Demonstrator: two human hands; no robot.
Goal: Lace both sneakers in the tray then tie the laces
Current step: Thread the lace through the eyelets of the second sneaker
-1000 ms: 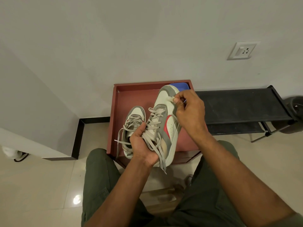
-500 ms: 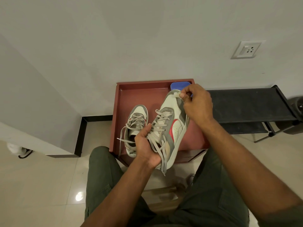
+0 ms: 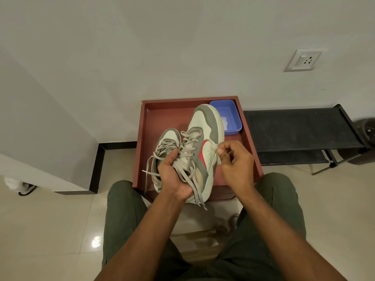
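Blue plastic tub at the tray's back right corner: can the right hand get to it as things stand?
Probably yes. The blue plastic tub sits open just beyond the right hand, nothing between them. But that hand pinches a grey lace of the held sneaker, so it must let go first.

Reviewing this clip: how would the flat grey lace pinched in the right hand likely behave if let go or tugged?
Probably floppy: the flat grey lace sags in a curve below the right hand, and loose ends dangle under the left hand. It looks light. Tugging would likely drag the grey-and-white sneaker unless it is braced.
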